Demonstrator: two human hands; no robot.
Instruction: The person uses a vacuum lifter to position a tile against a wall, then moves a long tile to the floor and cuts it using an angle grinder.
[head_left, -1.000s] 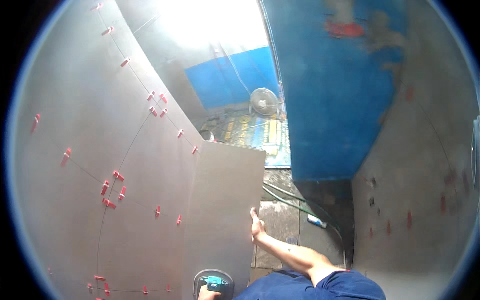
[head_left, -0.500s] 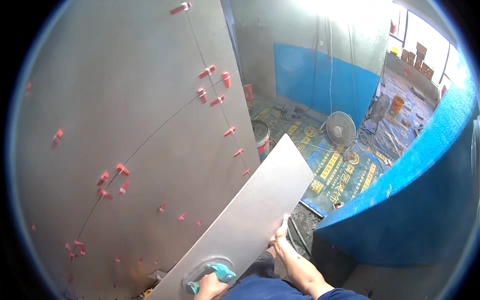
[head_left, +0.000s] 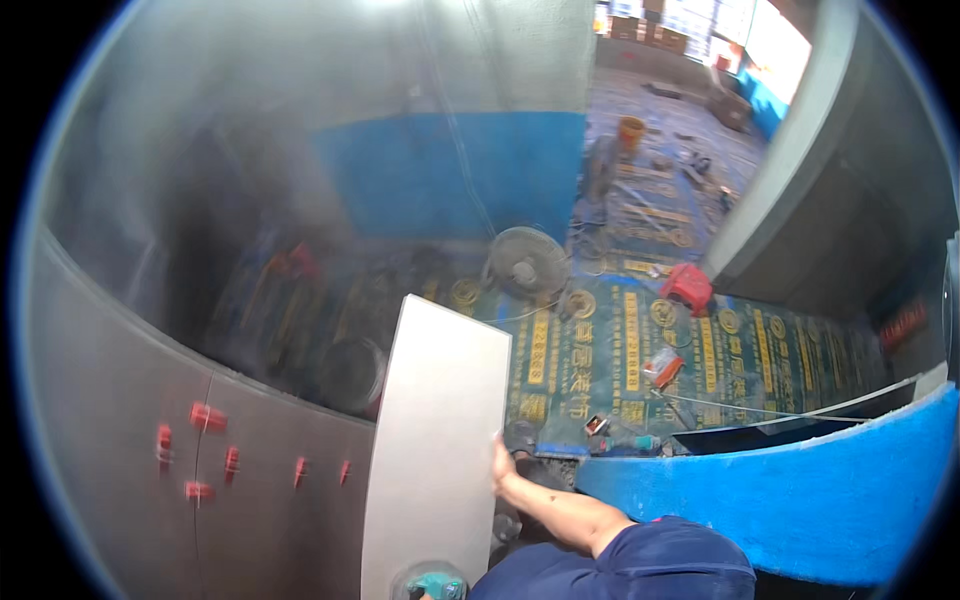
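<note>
Gripping a pale slab [head_left: 435, 440] — yellow lettering [head_left: 632, 340] on green floor sheeting [head_left: 606, 342].

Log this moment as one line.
left fingers: at suction cup, mostly out of frame | right fingers: against right edge of pale panel | suction cup: on panel | fan: beyond panel

Renovation site with floor sheeting [head_left: 735, 350]

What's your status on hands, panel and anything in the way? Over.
Left hand at teal-handled suction cup, mostly out of frame. Right hand gripping pale panel by its right edge. Blurred fan beyond panel's far end, possible obstacle.
</note>
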